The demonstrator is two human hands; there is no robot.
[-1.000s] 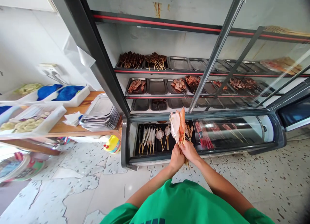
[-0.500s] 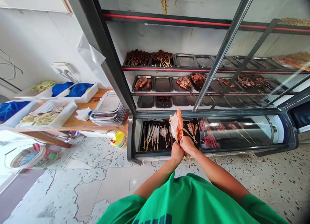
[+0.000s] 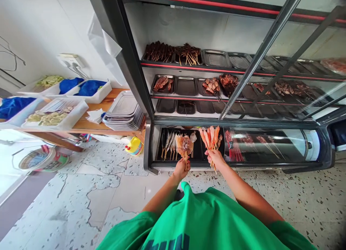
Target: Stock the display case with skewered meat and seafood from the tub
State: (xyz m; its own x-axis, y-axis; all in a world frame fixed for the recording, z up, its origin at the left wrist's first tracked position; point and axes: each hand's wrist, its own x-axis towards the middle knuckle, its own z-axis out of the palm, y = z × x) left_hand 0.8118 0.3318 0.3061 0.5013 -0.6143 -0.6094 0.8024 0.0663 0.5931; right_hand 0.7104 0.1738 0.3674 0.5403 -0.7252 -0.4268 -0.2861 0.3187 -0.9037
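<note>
My left hand (image 3: 181, 169) is closed round the sticks of a flat, pale-brown squid skewer (image 3: 185, 145), held over the left part of the open lower case. My right hand (image 3: 215, 158) grips a bunch of orange-pink skewers (image 3: 211, 137), their sticks poking out below the fist; the exact kind of food on them is hard to tell. Below and left of the squid, silvery fish skewers (image 3: 169, 141) lie side by side on a black tray (image 3: 199, 154). The two hands are apart, both at the front edge of the case.
Above are shelves with metal trays (image 3: 216, 58) and dark meat skewers (image 3: 159, 52). Sliding glass covers the right side, behind a metal frame bar (image 3: 262, 55). A wooden table (image 3: 108, 95) at left bears stacked trays (image 3: 124, 109) and white bins (image 3: 56, 116). A yellow jug (image 3: 134, 146) stands below.
My hands were together at one bundle; they have now separated. The left has moved left with the squid skewer, the right slightly right with the orange-pink ones. The view has tilted down.
</note>
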